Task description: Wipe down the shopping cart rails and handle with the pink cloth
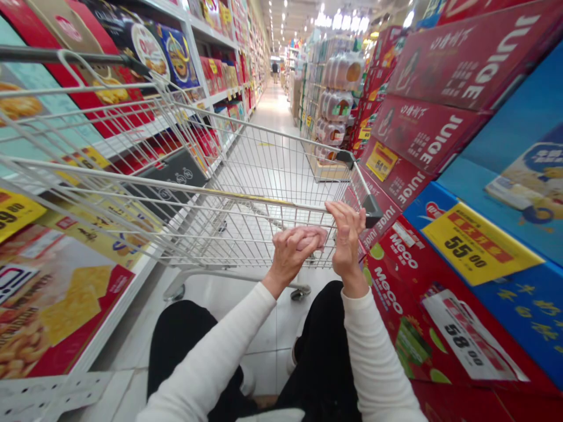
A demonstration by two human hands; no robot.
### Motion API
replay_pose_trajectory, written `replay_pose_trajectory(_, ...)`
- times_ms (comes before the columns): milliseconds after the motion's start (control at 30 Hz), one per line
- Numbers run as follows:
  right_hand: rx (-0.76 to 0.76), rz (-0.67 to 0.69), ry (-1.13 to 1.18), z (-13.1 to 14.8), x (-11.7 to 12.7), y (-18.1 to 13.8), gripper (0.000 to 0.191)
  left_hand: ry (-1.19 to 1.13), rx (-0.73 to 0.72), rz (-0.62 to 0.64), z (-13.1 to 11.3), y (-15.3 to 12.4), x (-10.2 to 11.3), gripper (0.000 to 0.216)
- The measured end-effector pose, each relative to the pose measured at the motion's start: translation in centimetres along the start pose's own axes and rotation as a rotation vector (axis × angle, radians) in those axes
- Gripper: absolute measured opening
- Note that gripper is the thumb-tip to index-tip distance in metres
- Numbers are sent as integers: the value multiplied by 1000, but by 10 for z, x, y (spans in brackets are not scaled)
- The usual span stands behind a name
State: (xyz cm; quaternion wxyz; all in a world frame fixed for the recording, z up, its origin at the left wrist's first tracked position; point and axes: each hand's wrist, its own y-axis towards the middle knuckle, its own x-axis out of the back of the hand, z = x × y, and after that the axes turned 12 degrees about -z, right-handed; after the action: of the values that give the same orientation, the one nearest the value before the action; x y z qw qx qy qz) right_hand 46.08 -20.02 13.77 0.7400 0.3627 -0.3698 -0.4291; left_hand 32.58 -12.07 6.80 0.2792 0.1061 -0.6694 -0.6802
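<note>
A wire shopping cart (246,196) stands sideways across the aisle in front of me. Bunched in the closed fingers of my left hand (288,252) is a pink cloth (319,235), held against the cart's near side, below the top rail. My right hand (347,240) is at the rail's right end, beside the dark plastic corner piece (373,212). Its fingers bend over the rail and its thumb is on the near side. The cart's basket holds no goods that I can see.
Shelves of boxed snacks (180,55) line the left side. Stacked red drink cartons (422,123) and blue boxes (505,193) with yellow price tags rise close on the right. Farther along are shrink-wrapped bottles (338,105) on a pallet. The tiled aisle (275,105) runs ahead to a distant person.
</note>
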Motion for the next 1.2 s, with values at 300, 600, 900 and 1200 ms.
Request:
replay_pose_trajectory(300, 5, 25, -19, -1, 3, 0, 62, -54, -112, 97, -19, -11, -5, 26)
replay_pose_trajectory(600, 5, -2, -19, 5, 3, -3, 60, -4, 182, -182, 24, 19, 14, 41)
replay_pose_trajectory(900, -32, -12, -33, 7, 1, -4, 61, -22, 139, -18, 3, -49, 7, 28)
replay_pose_trajectory(1200, -9, -33, -50, 12, 3, -6, 58, -29, 224, -118, -2, -25, 1, 33)
